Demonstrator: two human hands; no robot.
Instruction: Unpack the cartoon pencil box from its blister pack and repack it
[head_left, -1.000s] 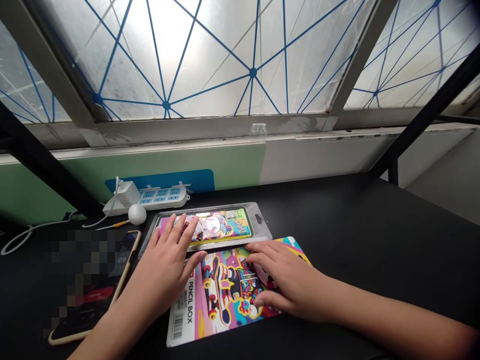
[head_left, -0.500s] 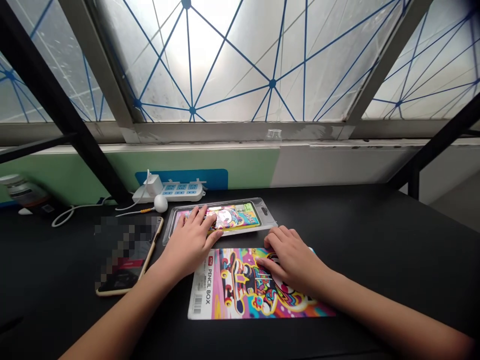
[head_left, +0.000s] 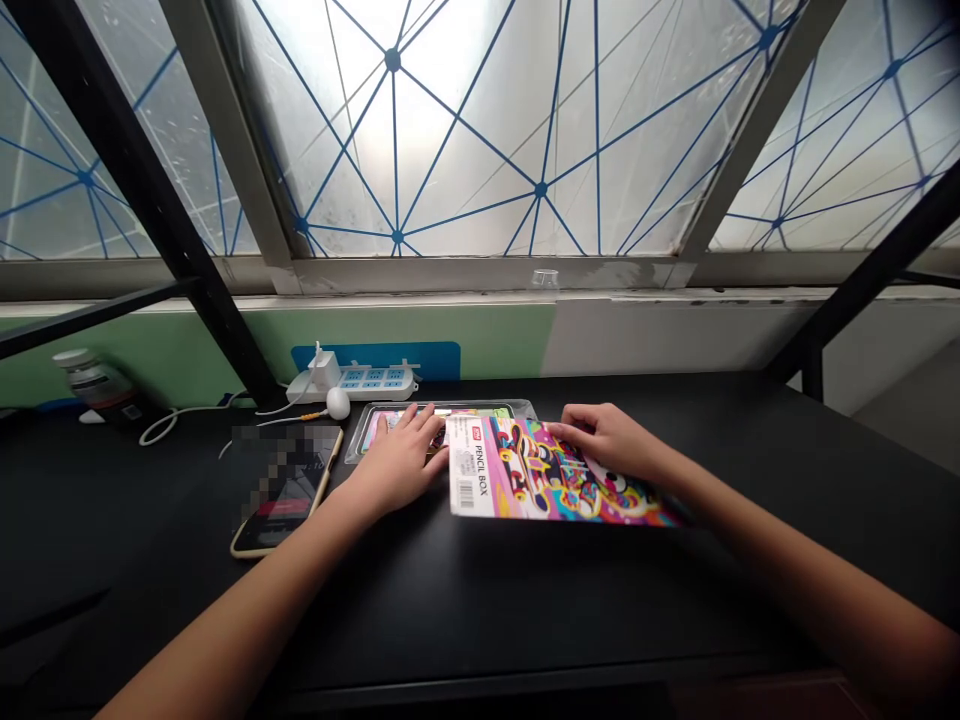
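My right hand (head_left: 619, 440) grips the top edge of a colourful printed card (head_left: 547, 475) marked PENCIL BOX, thumb on its face and the other fingers mostly behind it. The card is raised and tilted, its white barcode end to the left. Behind it lies a clear plastic package (head_left: 517, 408) with a bright printed pencil box (head_left: 375, 428) inside, partly covered by the card. My left hand (head_left: 405, 450) rests flat on that package, fingers spread, its thumb close to the card's left edge.
Left of my hand lies a phone (head_left: 292, 500) in a pale case, its screen partly blurred out. A white power strip (head_left: 367, 382) with a plug and cables sits against the wall. Further left stands a bottle (head_left: 97, 385). Black slanted bars (head_left: 217, 320) flank the black table (head_left: 450, 610).
My right hand has lifted the card off the table and moved it away from me and rightward, over part of the package. My left hand stays on the package. The view has shifted slightly.
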